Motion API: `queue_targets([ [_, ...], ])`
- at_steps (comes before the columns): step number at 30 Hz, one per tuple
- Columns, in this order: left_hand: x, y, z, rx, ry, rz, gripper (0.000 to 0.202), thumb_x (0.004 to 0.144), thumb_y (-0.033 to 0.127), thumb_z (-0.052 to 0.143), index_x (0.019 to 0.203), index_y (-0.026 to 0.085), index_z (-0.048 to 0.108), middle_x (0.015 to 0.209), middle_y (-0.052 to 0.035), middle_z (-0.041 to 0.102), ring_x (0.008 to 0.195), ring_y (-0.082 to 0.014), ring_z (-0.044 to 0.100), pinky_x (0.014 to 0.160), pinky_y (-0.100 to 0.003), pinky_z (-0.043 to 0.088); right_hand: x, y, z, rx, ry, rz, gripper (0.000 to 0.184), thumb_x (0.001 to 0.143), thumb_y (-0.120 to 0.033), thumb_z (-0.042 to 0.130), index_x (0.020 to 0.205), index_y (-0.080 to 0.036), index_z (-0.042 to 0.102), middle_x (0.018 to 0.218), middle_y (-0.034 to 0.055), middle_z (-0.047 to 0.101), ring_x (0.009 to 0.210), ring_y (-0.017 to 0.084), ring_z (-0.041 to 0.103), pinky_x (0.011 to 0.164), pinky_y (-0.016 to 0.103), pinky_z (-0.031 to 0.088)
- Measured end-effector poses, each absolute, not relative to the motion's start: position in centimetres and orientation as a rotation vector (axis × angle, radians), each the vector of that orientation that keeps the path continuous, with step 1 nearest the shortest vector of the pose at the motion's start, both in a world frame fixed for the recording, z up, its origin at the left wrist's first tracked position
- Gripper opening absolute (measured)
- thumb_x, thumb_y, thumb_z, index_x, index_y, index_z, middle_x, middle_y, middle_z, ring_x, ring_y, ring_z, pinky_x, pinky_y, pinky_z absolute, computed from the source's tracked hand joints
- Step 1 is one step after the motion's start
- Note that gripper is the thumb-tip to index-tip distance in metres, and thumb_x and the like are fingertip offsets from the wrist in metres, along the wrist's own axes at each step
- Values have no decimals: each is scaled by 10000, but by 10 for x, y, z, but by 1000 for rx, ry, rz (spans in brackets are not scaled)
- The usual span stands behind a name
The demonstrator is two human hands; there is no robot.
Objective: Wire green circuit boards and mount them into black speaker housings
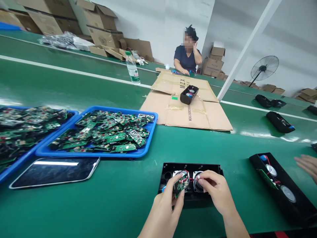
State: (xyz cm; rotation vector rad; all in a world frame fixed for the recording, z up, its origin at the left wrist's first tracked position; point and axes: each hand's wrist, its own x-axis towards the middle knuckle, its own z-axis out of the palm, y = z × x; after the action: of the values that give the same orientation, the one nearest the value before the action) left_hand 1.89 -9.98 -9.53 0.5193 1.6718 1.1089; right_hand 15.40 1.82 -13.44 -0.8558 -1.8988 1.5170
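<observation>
A black speaker housing lies on the green table in front of me. Two round speakers show inside it, partly covered by my hands. My left hand grips a small green circuit board over the left speaker. Close beside it, my right hand pinches a small white wire plug over the right speaker. Red wires run between the two hands. A bit of blue shows at the housing's left end, mostly hidden by my left hand.
Blue trays heaped with circuit boards and a tablet are on the left. Another speaker housing sits right, near another person's hand. Beyond are cardboard, a bottle and a seated person.
</observation>
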Motion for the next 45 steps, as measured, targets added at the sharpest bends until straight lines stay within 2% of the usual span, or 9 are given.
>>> queue_targets([
  [3,22,-98,-95,578,1732,1077,292,809,368,493,1101,363,507,772,73,655,640,31,566,579,45,402,161,11,-132,-605,-2076,1347,109,903,-202,580,873,-229,681,854,16,599,756,157,553,653,247,432],
  [10,21,-95,-92,626,1763,1013,281,825,311,457,1095,366,512,780,48,653,608,18,498,406,-19,168,155,4,-134,-408,-2443,849,189,984,-131,391,970,-156,577,851,55,519,729,166,480,603,282,369],
  [16,20,-92,-90,660,1771,985,260,823,300,464,1064,375,526,788,63,655,621,16,496,428,-34,173,154,5,-133,-377,-2469,767,192,987,-117,369,959,-134,559,852,61,516,726,164,482,600,279,372],
  [20,21,-92,-95,716,1810,916,296,837,261,432,1097,377,511,813,73,664,600,30,483,548,-6,289,148,0,-130,-347,-2557,435,275,968,-72,332,850,-92,579,749,59,477,633,164,417,495,291,289],
  [23,22,-93,-98,722,1820,919,327,847,237,406,1126,379,499,883,69,669,639,36,492,541,-25,251,144,-2,-129,-329,-2568,269,326,967,-62,294,842,-83,595,707,59,463,610,178,395,471,312,244],
  [32,14,-97,-92,755,1727,910,291,837,296,425,1098,388,514,767,103,631,556,39,410,542,-10,265,149,11,-139,-550,-2297,1132,257,988,-478,401,1039,-230,447,825,-3,583,689,159,552,571,257,416],
  [35,14,-97,-97,745,1709,955,272,827,292,429,1073,352,526,736,100,617,565,41,425,555,2,289,146,9,-139,-560,-2294,1158,227,984,-457,425,935,-237,447,789,-22,580,663,153,546,556,247,397],
  [41,10,-97,-94,715,1714,986,300,790,314,479,1082,310,546,782,59,640,632,21,499,589,-1,366,147,9,-131,-650,-2368,1162,206,837,-67,618,875,-217,482,781,-38,567,668,157,523,572,254,366],
  [45,6,-99,-88,617,1731,937,322,746,385,521,1052,289,546,872,7,631,739,-44,585,657,-88,500,167,21,-119,-748,-2372,1041,111,910,-237,578,1010,-225,531,879,0,570,709,177,514,607,294,403],
])
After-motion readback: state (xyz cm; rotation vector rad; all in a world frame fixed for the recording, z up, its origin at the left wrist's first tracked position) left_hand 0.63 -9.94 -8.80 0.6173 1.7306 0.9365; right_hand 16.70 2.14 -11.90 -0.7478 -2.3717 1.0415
